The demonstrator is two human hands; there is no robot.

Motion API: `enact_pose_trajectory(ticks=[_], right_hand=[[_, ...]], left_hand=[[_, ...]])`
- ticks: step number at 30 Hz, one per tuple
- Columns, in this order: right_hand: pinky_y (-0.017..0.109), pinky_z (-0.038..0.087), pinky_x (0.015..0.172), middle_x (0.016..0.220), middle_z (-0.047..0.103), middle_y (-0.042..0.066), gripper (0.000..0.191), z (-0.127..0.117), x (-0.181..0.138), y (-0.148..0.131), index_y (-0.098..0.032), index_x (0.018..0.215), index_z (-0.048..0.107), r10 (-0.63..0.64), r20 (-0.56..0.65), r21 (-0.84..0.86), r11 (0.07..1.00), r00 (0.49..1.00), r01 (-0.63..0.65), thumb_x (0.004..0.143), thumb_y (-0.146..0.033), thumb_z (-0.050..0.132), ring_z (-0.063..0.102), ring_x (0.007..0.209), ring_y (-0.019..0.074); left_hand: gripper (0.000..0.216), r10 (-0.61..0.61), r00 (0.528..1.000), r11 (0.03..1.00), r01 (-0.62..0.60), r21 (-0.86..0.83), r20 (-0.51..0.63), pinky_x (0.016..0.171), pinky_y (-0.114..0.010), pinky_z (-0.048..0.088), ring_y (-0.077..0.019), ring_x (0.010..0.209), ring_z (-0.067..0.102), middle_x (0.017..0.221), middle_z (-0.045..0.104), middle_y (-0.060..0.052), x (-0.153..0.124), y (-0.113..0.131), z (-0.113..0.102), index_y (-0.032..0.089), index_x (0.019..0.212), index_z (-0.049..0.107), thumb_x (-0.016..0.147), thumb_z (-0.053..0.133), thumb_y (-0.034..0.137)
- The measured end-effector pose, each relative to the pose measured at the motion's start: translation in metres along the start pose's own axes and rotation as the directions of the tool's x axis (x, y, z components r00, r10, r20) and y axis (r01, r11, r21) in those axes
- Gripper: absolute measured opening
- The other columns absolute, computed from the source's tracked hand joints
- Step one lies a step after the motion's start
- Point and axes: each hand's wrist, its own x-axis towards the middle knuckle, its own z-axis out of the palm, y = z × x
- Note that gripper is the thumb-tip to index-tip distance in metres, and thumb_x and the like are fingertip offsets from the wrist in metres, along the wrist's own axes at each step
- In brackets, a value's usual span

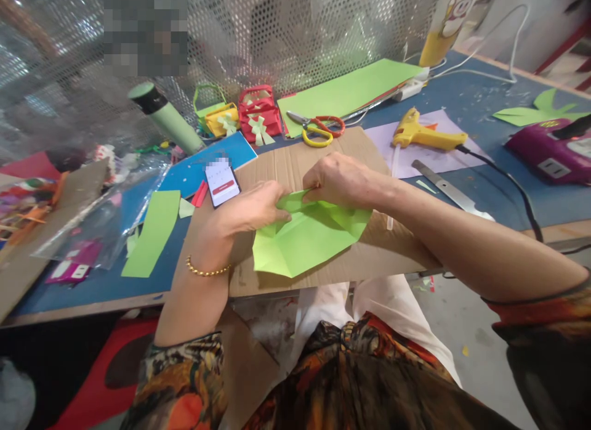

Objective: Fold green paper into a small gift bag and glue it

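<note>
A folded sheet of light green paper (307, 239) lies over a piece of brown cardboard (258, 285), its near edge angled and creased. My left hand (256, 207) grips the paper's far left side, fingers closed against it. At the far edge, the bent fingers of my right hand (339, 178) pinch a fold of the same paper. Just beyond the hands rest scissors (318, 128) with red and yellow handles. A phone (221, 182) with a lit screen is left of my left hand.
On the right are a yellow glue gun (427, 134) on purple paper, a metal blade (447, 190) and a purple power socket (551, 150). Behind stand small red paper bags (260, 116), a green bottle (166, 117) and stacked green sheets (355, 91). A green strip (154, 233) lies left.
</note>
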Motion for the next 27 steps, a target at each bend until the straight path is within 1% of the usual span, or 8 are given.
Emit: enact_pose_trajectory(ticks=[5,8,11,14,17,21,24,27], right_hand=[[0.028,0.029,0.059,0.067,0.063,0.0,0.007,0.0003,0.0009,0.0011,-0.019,0.077,0.077,-0.023,-0.016,0.016,1.0,1.0,0.024,0.083,-0.019,0.075,0.046,0.062,0.0111],[0.028,0.029,0.059,0.068,0.063,0.001,0.006,-0.0022,0.0,-0.001,-0.018,0.079,0.078,-0.018,-0.001,0.01,1.0,1.0,0.018,0.084,-0.018,0.074,0.045,0.061,0.011],[0.029,0.029,0.06,0.071,0.065,0.001,0.007,-0.0036,-0.001,-0.003,-0.018,0.084,0.079,-0.011,0.002,0.001,1.0,1.0,0.011,0.086,-0.02,0.073,0.047,0.064,0.012],[0.03,0.03,0.061,0.073,0.067,0.003,0.008,-0.0033,-0.0012,-0.0034,-0.018,0.087,0.08,-0.008,-0.001,-0.008,1.0,1.0,0.008,0.087,-0.02,0.072,0.05,0.067,0.0133],[0.03,0.03,0.062,0.075,0.068,0.004,0.01,-0.0034,-0.0009,-0.0027,-0.018,0.087,0.08,-0.001,0.001,-0.011,1.0,1.0,0.001,0.088,-0.022,0.071,0.052,0.068,0.0141],[0.03,0.029,0.062,0.08,0.071,0.005,0.013,-0.0053,-0.0017,-0.0018,-0.018,0.091,0.08,-0.009,0.034,-0.016,1.0,0.999,0.01,0.09,-0.022,0.068,0.054,0.071,0.0143],[0.03,0.03,0.063,0.084,0.073,0.006,0.016,-0.0067,-0.0029,-0.0019,-0.017,0.095,0.08,-0.021,0.05,-0.014,1.0,0.999,0.021,0.091,-0.023,0.066,0.055,0.073,0.0148],[0.03,0.03,0.063,0.084,0.073,0.007,0.018,-0.0069,-0.0042,-0.0029,-0.017,0.096,0.08,-0.02,0.047,-0.029,0.999,0.999,0.022,0.091,-0.023,0.065,0.056,0.074,0.0153]], left_hand=[[0.007,0.007,1.0,1.0,-0.007,0.0,0.007,0.053,-0.029,0.031,-0.0161,0.058,0.057,0.062,0.06,0.001,-0.0001,0.001,0.0009,0.02,0.071,0.061,0.074,0.067,0.02],[0.02,0.0,1.0,1.0,0.0,0.01,-0.019,0.053,-0.03,0.029,-0.0144,0.056,0.051,0.062,0.056,0.001,-0.0001,0.0025,-0.0002,0.019,0.069,0.06,0.078,0.072,0.032],[0.036,0.066,0.995,0.997,-0.069,-0.031,-0.081,0.056,-0.03,0.027,-0.0123,0.055,0.042,0.059,0.048,0.002,-0.0006,0.0042,-0.0018,0.019,0.064,0.055,0.091,0.06,0.042],[0.04,0.089,0.988,0.995,-0.095,-0.038,-0.123,0.058,-0.03,0.027,-0.012,0.055,0.039,0.056,0.044,0.002,-0.0016,0.0068,-0.0028,0.02,0.06,0.048,0.096,0.052,0.034],[0.039,0.07,0.986,0.998,-0.067,0.019,-0.149,0.06,-0.031,0.027,-0.0127,0.056,0.04,0.055,0.045,0.002,-0.0018,0.0088,-0.002,0.02,0.059,0.047,0.096,0.055,0.03],[0.039,0.097,0.98,0.991,-0.08,0.104,-0.176,0.06,-0.032,0.025,-0.0118,0.055,0.035,0.055,0.044,0.003,0.0004,0.0077,0.0003,0.02,0.058,0.047,0.095,0.057,0.026],[0.041,0.117,0.978,0.987,-0.096,0.127,-0.175,0.06,-0.032,0.025,-0.0118,0.056,0.034,0.055,0.043,0.003,0.0017,0.0063,0.0011,0.02,0.057,0.045,0.095,0.058,0.025],[0.041,0.105,0.978,0.986,-0.08,0.144,-0.179,0.061,-0.032,0.027,-0.0128,0.057,0.036,0.054,0.043,0.003,0.0004,0.008,0.0011,0.02,0.057,0.047,0.095,0.058,0.026]])
